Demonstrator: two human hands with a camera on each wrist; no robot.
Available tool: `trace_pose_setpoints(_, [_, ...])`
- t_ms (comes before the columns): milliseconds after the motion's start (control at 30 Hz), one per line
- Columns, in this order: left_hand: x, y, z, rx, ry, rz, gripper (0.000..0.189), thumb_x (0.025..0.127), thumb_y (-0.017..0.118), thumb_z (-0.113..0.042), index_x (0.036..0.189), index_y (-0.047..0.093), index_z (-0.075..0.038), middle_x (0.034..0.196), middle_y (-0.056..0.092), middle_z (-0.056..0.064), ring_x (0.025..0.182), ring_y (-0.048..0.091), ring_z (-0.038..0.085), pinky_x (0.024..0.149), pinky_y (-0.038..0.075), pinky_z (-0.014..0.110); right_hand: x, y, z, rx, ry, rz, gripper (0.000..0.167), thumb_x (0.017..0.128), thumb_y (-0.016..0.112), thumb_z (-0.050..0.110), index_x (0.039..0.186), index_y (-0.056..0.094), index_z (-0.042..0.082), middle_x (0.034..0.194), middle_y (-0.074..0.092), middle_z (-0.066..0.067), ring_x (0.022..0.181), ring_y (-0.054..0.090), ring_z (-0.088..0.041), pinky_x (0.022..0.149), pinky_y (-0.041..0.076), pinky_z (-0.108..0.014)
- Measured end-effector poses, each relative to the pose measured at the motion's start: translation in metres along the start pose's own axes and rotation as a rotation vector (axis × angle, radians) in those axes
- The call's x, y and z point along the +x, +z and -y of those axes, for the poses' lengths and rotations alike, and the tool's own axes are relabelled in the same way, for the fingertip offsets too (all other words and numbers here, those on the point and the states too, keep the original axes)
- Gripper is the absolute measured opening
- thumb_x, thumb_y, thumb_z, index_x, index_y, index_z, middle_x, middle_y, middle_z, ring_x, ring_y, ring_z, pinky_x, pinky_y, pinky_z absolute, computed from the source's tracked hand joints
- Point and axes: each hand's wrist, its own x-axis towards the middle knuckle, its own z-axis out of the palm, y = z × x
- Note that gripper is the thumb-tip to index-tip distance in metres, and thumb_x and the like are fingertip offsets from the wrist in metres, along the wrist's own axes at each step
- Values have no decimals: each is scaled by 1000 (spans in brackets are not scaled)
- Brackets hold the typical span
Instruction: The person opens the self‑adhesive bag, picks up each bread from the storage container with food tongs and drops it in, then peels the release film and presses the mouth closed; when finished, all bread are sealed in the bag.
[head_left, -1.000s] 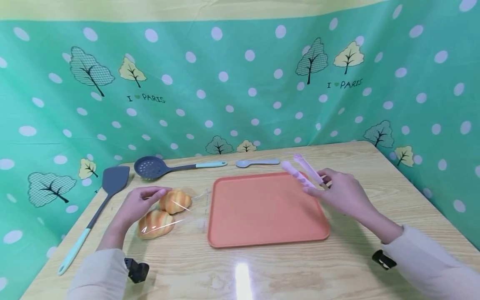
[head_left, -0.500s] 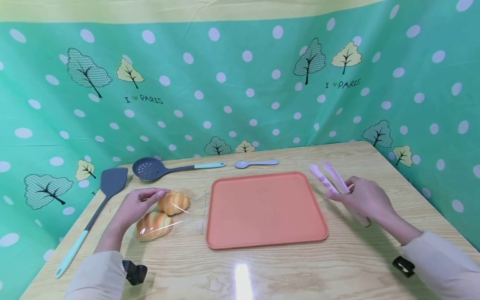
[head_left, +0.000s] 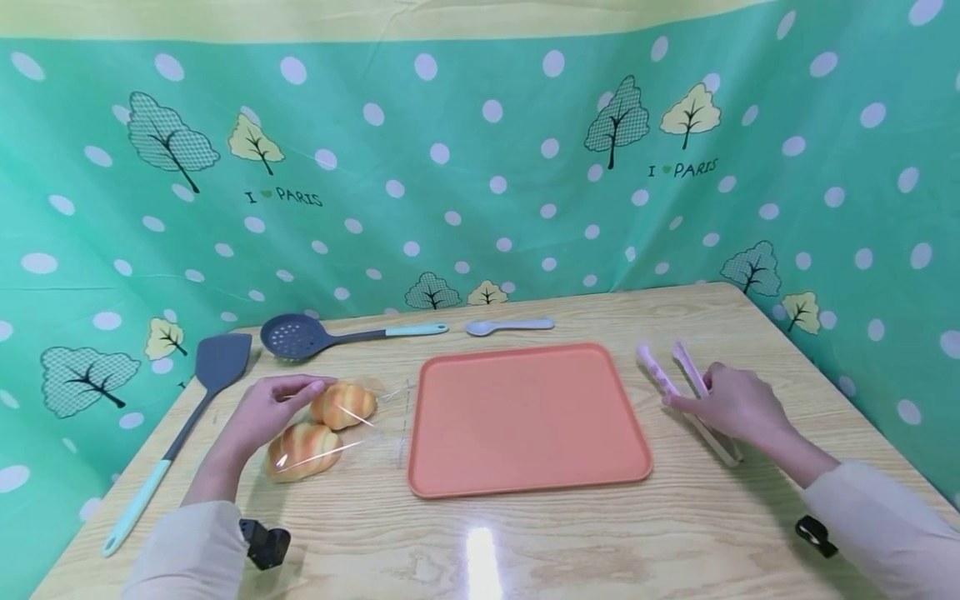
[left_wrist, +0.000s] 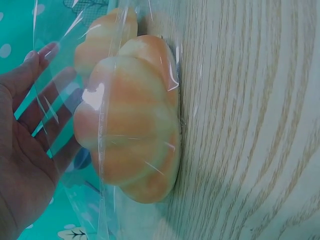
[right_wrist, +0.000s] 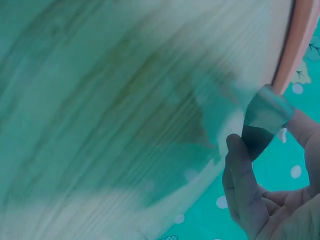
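Observation:
Two croissant-like bread rolls (head_left: 303, 452) lie in a clear plastic bag (head_left: 387, 421) on the left of the table. My left hand (head_left: 257, 417) is at the bag's left side, and in the left wrist view its fingers (left_wrist: 50, 90) are spread behind the film, thumb apart from them. To the right of the tray, my right hand (head_left: 738, 406) grips a pair of tongs (head_left: 657, 371) with pinkish-lilac tips, the two arms spread apart. They are low over the table; contact with it cannot be told. The right wrist view shows the tongs' metal end (right_wrist: 265, 122) between thumb and fingers.
A coral tray (head_left: 528, 417) lies in the middle. Along the back are a dark skimmer (head_left: 296, 336) with a mint handle and a lilac spoon (head_left: 510, 326). A dark spatula (head_left: 222, 361) lies at the left edge. A polka-dot curtain (head_left: 480, 167) hangs behind.
My right hand has moved right and toward me with the tongs, from over the tray's right side to the table beside it. My left hand has stayed by the bagged rolls.

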Motion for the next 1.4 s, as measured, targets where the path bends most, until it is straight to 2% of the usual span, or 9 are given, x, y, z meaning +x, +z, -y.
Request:
trace_pose_setpoints(133, [1,0,-1,-7,2,5,38,108,53,-31,128,71,-4,128,69,15,123,61,39,100,48,52,1,7,2,-18,-16,1,55,86,76,51,79,50,3,63,46,-6,54,45,-19,46,36,-31])
trace_pose_setpoints(300, [1,1,-1,-7,4,7,38,108,53,-31,128,71,-4,128,69,15,124,60,39,100,48,52,3,11,3,-40,-7,6,57,87,74,52,84,52,0,64,46,-6,55,46,-20,46,36,-31])
trace_pose_setpoints(400, [1,1,-1,-3,8,5,38,108,53,-31,128,71,-4,128,69,13,124,60,37,99,49,48,4,12,4,-57,-7,7,61,87,74,53,88,54,-4,65,47,-7,55,47,-22,46,36,-32])
trace_pose_setpoints(533, [1,1,-1,-2,5,6,38,108,54,-31,128,71,-5,127,70,13,124,60,37,98,48,45,8,12,5,-83,-15,11,74,87,73,55,101,54,-15,67,52,-10,56,51,-24,46,39,-35])
trace_pose_setpoints(700, [0,2,0,-22,-15,10,39,107,54,-33,128,71,-4,131,67,17,125,58,41,99,47,55,11,14,6,-105,-13,19,92,89,70,56,122,45,-26,68,54,-13,55,53,-25,46,40,-35])
trace_pose_setpoints(967, [0,2,0,-33,-30,12,39,107,54,-33,128,71,-5,132,66,18,126,57,42,100,46,59,14,16,5,-108,-7,26,97,89,70,58,126,41,-27,72,56,-18,57,54,-27,47,41,-37])
trace_pose_setpoints(1133, [0,2,1,-26,-20,9,39,107,54,-33,128,71,-5,131,67,17,126,57,42,100,46,58,14,14,4,-97,-5,49,99,88,68,63,122,43,-26,74,57,-20,59,55,-27,47,40,-37])
trace_pose_setpoints(1267, [0,1,1,-24,-10,9,40,107,54,-34,127,71,-4,131,67,18,126,57,43,101,46,60,12,8,7,-120,16,80,101,88,65,67,126,44,-25,83,61,-26,62,57,-29,49,41,-38])
trace_pose_setpoints(1400, [1,1,2,-13,-8,8,40,107,54,-34,127,71,-4,130,68,17,125,58,42,101,46,58,8,1,14,-154,8,30,94,92,64,61,132,43,-22,98,62,-34,71,60,-36,49,44,-40])
